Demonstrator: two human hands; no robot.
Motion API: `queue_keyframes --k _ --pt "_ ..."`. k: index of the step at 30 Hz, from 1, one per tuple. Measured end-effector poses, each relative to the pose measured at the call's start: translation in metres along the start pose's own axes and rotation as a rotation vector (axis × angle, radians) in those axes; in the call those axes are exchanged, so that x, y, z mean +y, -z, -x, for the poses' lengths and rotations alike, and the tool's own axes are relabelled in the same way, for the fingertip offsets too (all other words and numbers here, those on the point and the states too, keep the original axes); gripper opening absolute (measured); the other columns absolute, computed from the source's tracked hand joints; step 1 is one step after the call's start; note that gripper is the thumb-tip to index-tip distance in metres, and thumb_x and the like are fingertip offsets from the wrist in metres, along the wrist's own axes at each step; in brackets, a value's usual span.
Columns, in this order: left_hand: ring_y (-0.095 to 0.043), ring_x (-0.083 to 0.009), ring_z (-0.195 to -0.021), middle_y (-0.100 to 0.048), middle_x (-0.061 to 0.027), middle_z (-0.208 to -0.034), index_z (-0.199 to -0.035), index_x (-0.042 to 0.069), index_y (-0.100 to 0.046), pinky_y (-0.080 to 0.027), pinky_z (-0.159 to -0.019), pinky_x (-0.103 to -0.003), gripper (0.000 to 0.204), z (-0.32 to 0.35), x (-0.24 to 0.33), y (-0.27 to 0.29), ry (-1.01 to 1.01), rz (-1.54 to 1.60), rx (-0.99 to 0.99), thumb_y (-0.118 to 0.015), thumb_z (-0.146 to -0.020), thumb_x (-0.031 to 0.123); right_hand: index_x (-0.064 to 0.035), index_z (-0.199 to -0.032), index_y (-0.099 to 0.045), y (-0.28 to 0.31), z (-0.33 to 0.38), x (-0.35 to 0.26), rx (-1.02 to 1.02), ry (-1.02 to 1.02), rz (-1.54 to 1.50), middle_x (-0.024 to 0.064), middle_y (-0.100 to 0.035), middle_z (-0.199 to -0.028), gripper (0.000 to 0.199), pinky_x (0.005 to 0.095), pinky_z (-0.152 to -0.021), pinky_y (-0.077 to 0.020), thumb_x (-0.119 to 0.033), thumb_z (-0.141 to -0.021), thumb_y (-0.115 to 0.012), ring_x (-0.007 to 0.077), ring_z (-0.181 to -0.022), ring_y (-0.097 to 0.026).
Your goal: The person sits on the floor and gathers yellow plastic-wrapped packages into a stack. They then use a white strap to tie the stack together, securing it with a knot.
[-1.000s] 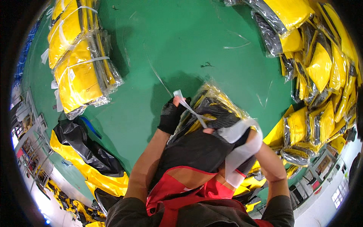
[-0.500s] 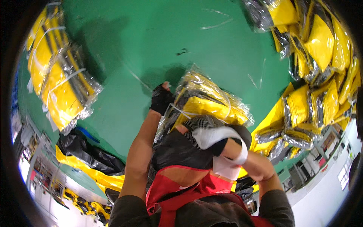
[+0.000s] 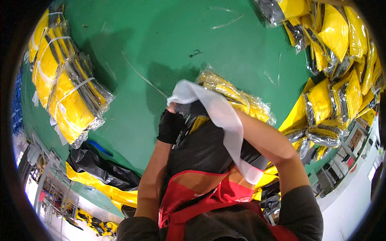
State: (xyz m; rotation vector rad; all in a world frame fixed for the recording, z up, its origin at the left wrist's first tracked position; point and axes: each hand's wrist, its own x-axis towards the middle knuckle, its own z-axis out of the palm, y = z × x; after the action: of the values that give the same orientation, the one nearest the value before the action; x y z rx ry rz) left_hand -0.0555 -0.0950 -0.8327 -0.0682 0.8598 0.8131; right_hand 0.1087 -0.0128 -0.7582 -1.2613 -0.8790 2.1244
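Note:
My left hand [image 3: 170, 125], in a black fingerless glove, has its fingers curled in beside the front left of a packed bundle [image 3: 235, 96]. What those fingers pinch is hidden. My right hand [image 3: 193, 108], in a dark striped glove, reaches across and meets the left one, its fingers closed on a translucent white strip [image 3: 223, 116]. The strip loops over that hand and trails back toward my red apron [image 3: 193, 197]. Yellow and black goods in clear plastic make up the bundle, partly hidden by my right arm and the strip.
Strapped stacks of yellow packages [image 3: 70, 96] lie on the green floor [image 3: 136, 44] at the left. A large heap of similar packages [image 3: 335, 40] fills the right. Black and yellow sheeting [image 3: 104, 168] lies near my left side, with a blue strip [image 3: 99, 148] beside it.
My right hand has moved left and forward with the white strip, from over my lap to my left hand. My left hand has come back slightly toward me.

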Motion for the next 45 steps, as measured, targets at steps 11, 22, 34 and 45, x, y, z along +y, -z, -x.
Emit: queue_keyframes --k 11,22,34,45 --pt "-0.048 -0.0100 -0.055 -0.048 -0.0001 -0.062 -0.099 0.000 -0.059 -0.038 -0.048 -0.022 0.045 0.000 0.024 -0.039 -0.070 -0.578 0.144 -0.050 -0.088 0.043 -0.0080 -0.108 -0.056 -0.013 0.030 0.015 -0.148 -0.049 0.718 0.0107 -0.059 -0.100 0.030 0.0329 -0.078 -0.0467 -0.026 -0.083 -0.052 0.0186 -0.091 -0.056" --pt "-0.054 -0.0170 -0.081 -0.055 -0.0056 -0.084 -0.095 0.005 -0.050 -0.045 -0.076 -0.032 0.026 0.056 0.028 0.063 -0.313 -1.455 0.240 -0.039 -0.095 0.029 -0.0114 -0.081 -0.067 0.002 0.030 0.007 -0.142 0.029 1.271 0.0144 -0.062 -0.074 0.023 0.0427 -0.062 -0.0468 -0.029 -0.080 -0.052 0.0327 -0.069 -0.060" --pt "-0.059 -0.0287 -0.094 -0.060 -0.0138 -0.104 -0.102 0.004 -0.059 -0.046 -0.081 -0.037 0.032 0.030 0.080 -0.010 -0.557 -1.479 -0.167 -0.060 -0.070 0.003 -0.0005 -0.082 -0.065 0.003 0.022 -0.020 -0.299 -0.224 1.035 0.0222 -0.062 -0.079 0.031 0.0397 -0.068 -0.0487 -0.030 -0.073 -0.062 0.0347 -0.075 -0.061" --pt "-0.057 -0.0199 -0.078 -0.059 -0.0125 -0.087 -0.095 0.001 -0.055 -0.045 -0.072 -0.030 0.019 0.011 -0.010 -0.026 -0.424 -1.152 -0.013 -0.059 -0.077 0.003 -0.0089 -0.080 -0.062 -0.003 0.025 0.023 0.218 0.300 1.231 0.0118 -0.062 -0.073 0.013 0.0366 -0.059 -0.0467 -0.015 -0.079 -0.051 0.0266 -0.066 -0.060"
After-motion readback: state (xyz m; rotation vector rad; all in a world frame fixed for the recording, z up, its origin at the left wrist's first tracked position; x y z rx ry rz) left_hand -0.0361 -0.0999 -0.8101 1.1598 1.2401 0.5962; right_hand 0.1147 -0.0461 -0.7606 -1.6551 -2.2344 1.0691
